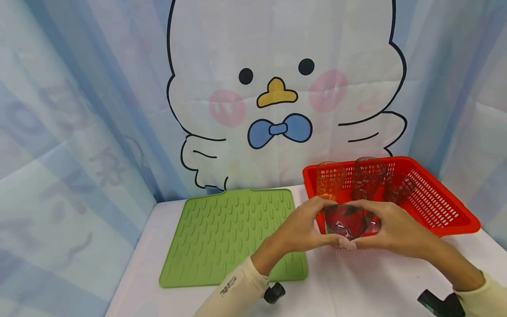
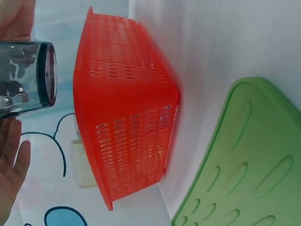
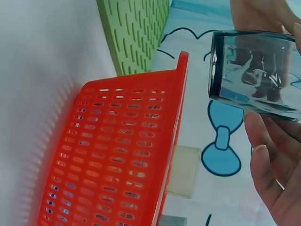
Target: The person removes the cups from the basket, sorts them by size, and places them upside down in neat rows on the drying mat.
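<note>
A clear drinking glass is held between my two hands, over the near left part of the red basket. On its left side, my left hand grips it with thumb and fingers curved around it. My right hand grips the opposite side in the same way, and the fingertips of both hands come close together. In the left wrist view the thick base of the glass is raised above the basket's rim level. The right wrist view shows fingers against the side of the glass.
Several clear glasses, among them a ribbed amber-tinted one, stand in the basket. Left of it lies a green drying mat with raised drop shapes, on a white tabletop. A printed curtain hangs behind.
</note>
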A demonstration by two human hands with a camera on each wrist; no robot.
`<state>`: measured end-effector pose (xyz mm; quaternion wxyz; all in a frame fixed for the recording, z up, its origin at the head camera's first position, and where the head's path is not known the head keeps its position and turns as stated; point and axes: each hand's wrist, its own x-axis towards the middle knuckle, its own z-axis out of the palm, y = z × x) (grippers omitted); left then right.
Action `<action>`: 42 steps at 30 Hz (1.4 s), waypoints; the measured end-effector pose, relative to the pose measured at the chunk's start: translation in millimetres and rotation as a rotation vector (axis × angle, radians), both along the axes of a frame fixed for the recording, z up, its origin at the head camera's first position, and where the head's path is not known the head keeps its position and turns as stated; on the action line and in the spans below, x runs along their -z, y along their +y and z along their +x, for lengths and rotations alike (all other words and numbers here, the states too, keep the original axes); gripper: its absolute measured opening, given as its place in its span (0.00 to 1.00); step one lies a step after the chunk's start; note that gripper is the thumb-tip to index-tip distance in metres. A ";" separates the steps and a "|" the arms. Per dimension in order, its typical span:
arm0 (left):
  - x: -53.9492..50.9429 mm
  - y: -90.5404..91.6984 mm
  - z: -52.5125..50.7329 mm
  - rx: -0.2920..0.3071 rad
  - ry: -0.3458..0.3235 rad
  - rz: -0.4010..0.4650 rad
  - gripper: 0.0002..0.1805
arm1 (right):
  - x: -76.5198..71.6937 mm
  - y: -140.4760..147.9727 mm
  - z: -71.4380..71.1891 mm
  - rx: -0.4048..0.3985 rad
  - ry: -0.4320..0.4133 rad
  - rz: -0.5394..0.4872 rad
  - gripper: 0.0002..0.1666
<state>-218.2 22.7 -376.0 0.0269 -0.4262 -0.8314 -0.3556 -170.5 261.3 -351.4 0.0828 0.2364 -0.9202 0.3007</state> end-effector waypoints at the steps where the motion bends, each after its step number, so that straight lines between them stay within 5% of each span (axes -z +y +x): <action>1: -0.2 -0.5 0.6 -0.001 0.009 -0.003 0.38 | 0.8 -0.5 0.1 -0.006 -0.003 -0.012 0.43; 18: -11.2 -20.1 5.3 -0.017 0.071 0.081 0.32 | 20.3 -16.6 -8.0 -0.111 -0.047 -0.121 0.51; 27: -24.2 -29.9 13.3 -0.041 0.075 0.143 0.33 | 33.4 -33.6 -9.6 -0.175 -0.221 -0.231 0.42; 35: -27.0 -32.1 17.7 -0.028 0.088 0.180 0.33 | 43.1 -45.8 -17.0 -0.260 -0.194 -0.308 0.47; 42: -21.7 -37.0 22.2 -0.016 0.032 0.173 0.36 | 50.2 -46.4 -12.0 -0.286 -0.246 -0.368 0.36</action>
